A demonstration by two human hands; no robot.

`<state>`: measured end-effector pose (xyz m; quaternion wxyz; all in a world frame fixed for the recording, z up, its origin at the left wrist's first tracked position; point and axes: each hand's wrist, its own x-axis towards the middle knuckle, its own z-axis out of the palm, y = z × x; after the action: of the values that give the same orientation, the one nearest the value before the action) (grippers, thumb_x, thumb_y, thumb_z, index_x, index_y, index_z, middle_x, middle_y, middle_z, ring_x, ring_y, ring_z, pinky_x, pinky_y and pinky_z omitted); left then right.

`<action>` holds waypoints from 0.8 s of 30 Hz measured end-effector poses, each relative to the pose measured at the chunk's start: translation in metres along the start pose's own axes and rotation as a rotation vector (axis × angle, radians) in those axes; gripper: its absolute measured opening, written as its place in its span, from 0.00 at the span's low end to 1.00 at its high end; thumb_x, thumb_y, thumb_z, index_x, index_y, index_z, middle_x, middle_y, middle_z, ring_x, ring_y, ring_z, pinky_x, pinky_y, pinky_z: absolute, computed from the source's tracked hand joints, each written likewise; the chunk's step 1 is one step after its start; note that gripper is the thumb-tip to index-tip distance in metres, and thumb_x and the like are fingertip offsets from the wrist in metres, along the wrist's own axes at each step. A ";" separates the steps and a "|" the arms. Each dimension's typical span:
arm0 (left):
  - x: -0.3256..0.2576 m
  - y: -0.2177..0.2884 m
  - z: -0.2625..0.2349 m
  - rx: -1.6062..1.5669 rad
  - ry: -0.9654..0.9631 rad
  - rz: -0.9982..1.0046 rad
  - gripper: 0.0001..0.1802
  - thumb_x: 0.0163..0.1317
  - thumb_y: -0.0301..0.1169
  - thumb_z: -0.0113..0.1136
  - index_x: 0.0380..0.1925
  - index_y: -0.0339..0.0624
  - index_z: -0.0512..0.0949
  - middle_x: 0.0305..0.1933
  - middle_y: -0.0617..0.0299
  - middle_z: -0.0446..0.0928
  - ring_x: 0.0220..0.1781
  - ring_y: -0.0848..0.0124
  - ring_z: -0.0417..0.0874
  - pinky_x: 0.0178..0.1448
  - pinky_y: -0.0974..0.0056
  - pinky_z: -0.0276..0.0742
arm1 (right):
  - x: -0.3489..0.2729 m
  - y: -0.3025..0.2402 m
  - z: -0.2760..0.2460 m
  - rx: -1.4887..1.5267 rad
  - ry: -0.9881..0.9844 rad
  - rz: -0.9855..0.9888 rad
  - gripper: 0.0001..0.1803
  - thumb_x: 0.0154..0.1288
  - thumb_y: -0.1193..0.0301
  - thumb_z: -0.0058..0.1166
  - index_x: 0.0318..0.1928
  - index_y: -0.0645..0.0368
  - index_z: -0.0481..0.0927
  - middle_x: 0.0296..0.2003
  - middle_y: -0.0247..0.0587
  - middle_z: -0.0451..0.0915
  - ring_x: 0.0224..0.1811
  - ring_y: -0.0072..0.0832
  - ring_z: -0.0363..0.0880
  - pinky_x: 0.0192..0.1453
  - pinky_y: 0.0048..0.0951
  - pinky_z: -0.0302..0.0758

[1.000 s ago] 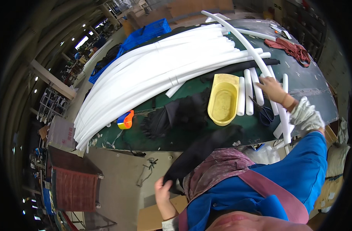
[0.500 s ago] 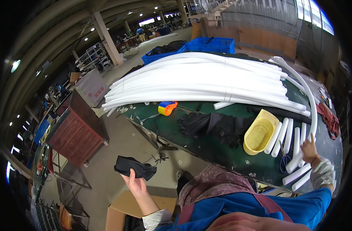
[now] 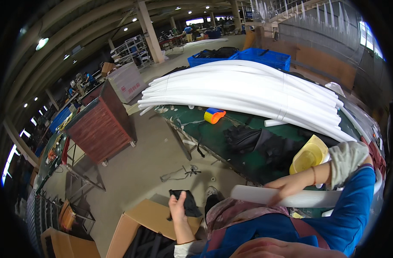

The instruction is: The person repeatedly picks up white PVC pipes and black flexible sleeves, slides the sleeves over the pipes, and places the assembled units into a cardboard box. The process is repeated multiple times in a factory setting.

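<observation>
Over the open cardboard box, my left hand [image 3: 178, 208] is closed on a black fabric piece [image 3: 191, 207], which hangs beside the fingers. My right hand [image 3: 289, 185] reaches across in front of me, its fingers wrapped round a long white foam tube [image 3: 246, 193]. That tube lies crosswise before my body, its free end pointing left toward the black piece; the far end passes under my right arm. Beyond my right forearm a yellow plastic tub [image 3: 307, 155] stands on the green table [image 3: 190, 131]. Dark gloves or cloth [image 3: 265, 144] lie left of the tub.
A large bundle of white foam tubes [image 3: 239, 88] covers the table's far side, with blue crates [image 3: 265, 58] behind it. A blue, yellow and orange tape roll [image 3: 213, 115] sits near the edge. The cardboard box [image 3: 155, 210] holds black pieces. A reddish-brown cart [image 3: 102, 124] stands left.
My right hand has taken hold of the long white tube and swung it across in front of me. My left hand has moved down and right with the black piece. The view has shifted left.
</observation>
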<state>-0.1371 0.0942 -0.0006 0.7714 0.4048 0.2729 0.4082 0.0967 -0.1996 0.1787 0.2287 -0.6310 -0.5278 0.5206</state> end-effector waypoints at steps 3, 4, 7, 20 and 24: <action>-0.024 -0.009 0.021 0.004 0.010 -0.118 0.13 0.56 0.19 0.61 0.41 0.39 0.75 0.37 0.61 0.80 0.34 0.72 0.81 0.38 0.68 0.78 | 0.054 -0.001 0.021 0.293 0.015 -0.081 0.30 0.64 0.49 0.49 0.51 0.65 0.74 0.37 0.43 0.78 0.38 0.31 0.76 0.43 0.31 0.74; -0.027 -0.021 0.017 -0.009 -0.046 -0.073 0.14 0.55 0.18 0.61 0.42 0.39 0.73 0.35 0.61 0.79 0.31 0.72 0.80 0.37 0.68 0.79 | 0.072 0.006 0.027 0.366 -0.029 -0.045 0.30 0.64 0.49 0.49 0.51 0.65 0.75 0.36 0.42 0.78 0.37 0.30 0.76 0.43 0.30 0.74; -0.039 -0.028 0.032 -0.135 -0.151 -0.100 0.14 0.53 0.13 0.59 0.36 0.41 0.70 0.29 0.62 0.75 0.26 0.75 0.76 0.31 0.72 0.73 | 0.104 0.038 0.046 0.553 -0.125 0.069 0.28 0.65 0.50 0.49 0.50 0.64 0.75 0.35 0.41 0.77 0.36 0.29 0.75 0.41 0.28 0.73; -0.050 -0.053 0.092 0.318 -0.544 -0.340 0.06 0.65 0.27 0.54 0.36 0.36 0.75 0.31 0.67 0.76 0.34 0.81 0.74 0.38 0.75 0.69 | 0.134 0.075 0.068 0.062 0.650 -0.167 0.25 0.59 0.55 0.58 0.47 0.62 0.77 0.32 0.43 0.78 0.32 0.28 0.75 0.34 0.26 0.72; -0.044 -0.064 0.089 0.094 -0.536 -0.462 0.07 0.67 0.29 0.51 0.40 0.38 0.75 0.35 0.66 0.77 0.36 0.79 0.76 0.40 0.75 0.71 | 0.134 0.086 0.066 0.180 0.587 -0.099 0.26 0.59 0.54 0.59 0.49 0.61 0.76 0.36 0.43 0.79 0.37 0.27 0.77 0.37 0.28 0.74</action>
<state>-0.0674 -0.0010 -0.0045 0.8680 0.4602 0.1636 0.0894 0.0604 -0.1247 0.0277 0.4515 -0.7049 -0.4211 0.3491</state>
